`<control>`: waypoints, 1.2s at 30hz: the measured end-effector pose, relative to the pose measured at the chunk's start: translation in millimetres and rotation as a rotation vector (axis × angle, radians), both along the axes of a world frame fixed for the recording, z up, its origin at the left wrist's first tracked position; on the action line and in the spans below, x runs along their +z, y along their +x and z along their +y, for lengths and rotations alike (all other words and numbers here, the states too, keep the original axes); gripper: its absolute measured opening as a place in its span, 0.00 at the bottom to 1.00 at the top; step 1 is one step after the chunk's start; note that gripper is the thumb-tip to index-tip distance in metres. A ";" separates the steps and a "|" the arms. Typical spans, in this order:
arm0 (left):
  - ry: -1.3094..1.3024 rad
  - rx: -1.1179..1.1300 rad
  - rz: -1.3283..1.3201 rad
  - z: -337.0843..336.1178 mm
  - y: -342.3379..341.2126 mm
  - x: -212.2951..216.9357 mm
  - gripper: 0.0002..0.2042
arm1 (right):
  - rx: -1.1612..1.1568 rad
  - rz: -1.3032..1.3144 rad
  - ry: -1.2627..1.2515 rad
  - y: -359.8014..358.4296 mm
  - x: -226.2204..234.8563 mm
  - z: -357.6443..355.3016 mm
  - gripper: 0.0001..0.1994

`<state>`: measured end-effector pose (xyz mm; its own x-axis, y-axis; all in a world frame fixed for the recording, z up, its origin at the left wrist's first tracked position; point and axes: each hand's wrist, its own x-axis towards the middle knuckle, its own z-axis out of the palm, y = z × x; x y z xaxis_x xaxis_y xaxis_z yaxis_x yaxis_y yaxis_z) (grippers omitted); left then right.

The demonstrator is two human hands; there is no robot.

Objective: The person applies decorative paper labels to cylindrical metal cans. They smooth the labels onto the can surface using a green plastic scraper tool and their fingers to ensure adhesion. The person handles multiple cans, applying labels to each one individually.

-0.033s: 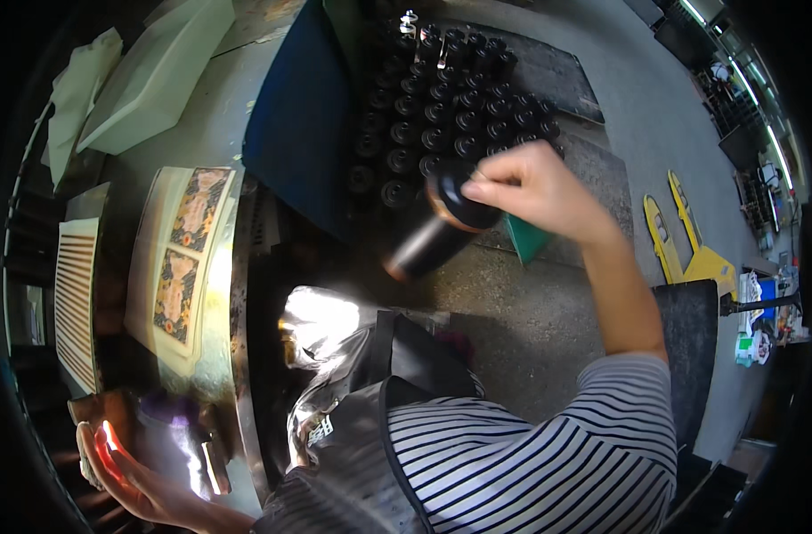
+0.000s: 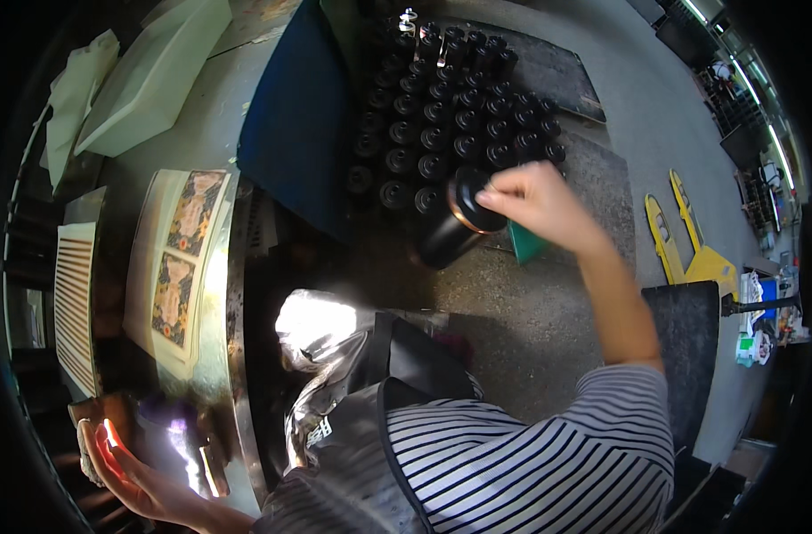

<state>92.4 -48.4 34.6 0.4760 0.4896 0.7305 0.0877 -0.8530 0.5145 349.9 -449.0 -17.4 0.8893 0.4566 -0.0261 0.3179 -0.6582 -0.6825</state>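
Note:
My right hand (image 2: 535, 203) pinches the black lid knob of a black tumbler (image 2: 455, 240). The tumbler has a copper-coloured ring below its lid and hangs tilted, its base toward the lower left and blurred. Past it stand several rows of similar black lidded tumblers (image 2: 433, 138) on the floor. At the lower left my left hand (image 2: 130, 481) is beside a brightly lit piece of equipment (image 2: 179, 436) with a purple glow. Its fingers are bent but apart, and red light falls on them; a pale patch by the fingers is unclear.
Flower-patterned printed sheets (image 2: 176, 285) lie on the metal bench (image 2: 237, 338) at left, with a striped sheet (image 2: 77, 303) and a pale green tray (image 2: 157, 80) near them. A blue panel (image 2: 295, 116) stands beside the tumblers. A yellow pallet jack (image 2: 704, 267) is at right.
The tumbler in my right hand has moved right and slightly down, its lid turning more toward me. My left hand stays in place.

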 end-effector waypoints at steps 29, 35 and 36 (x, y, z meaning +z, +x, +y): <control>-0.041 0.105 0.350 -14.7 38.9 -38.6 0.12 | -0.299 -0.282 -0.003 88.3 -237.9 54.5 0.08; -0.162 0.240 0.299 11.8 -45.2 -20.8 0.18 | 0.207 -0.238 0.463 27.4 -81.4 254.9 0.06; -0.157 0.277 0.292 22.7 -60.6 -25.7 0.18 | 0.268 -0.261 0.481 19.0 -68.2 271.8 0.05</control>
<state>31.7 -25.7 9.0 0.4864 0.7228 0.4908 0.4639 -0.6897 0.5560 368.9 -177.2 -85.6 0.6912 0.5717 0.4421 0.6268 -0.1698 -0.7605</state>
